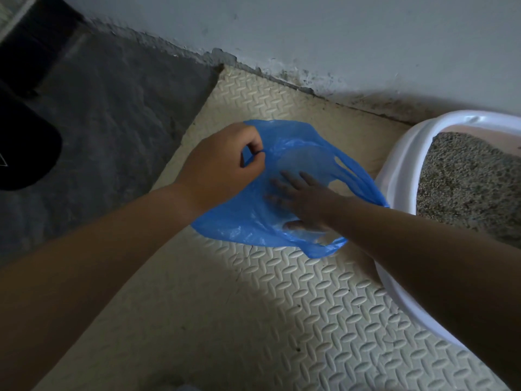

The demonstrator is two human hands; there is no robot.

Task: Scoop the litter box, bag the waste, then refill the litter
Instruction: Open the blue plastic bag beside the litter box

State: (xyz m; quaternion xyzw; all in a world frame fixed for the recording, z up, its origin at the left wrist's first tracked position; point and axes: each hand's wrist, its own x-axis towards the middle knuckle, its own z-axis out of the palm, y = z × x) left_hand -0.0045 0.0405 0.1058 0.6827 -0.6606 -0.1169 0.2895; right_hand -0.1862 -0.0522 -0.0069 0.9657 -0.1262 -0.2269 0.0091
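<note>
A thin blue plastic bag (296,153) is held open above the cream foam mat (282,306). My left hand (222,167) pinches the bag's rim at its left side. Inside the bag's mouth lies my right hand (301,198), fingers spread flat against the plastic. A white litter box (400,165) stands at the right, touching the bag's edge, with grey granular litter (465,182) heaped inside. My right forearm crosses over the box's near rim.
A pale wall (310,29) with a crumbling base runs behind the mat. Dark grey floor (112,122) lies to the left, with a black object (25,148) at the far left edge.
</note>
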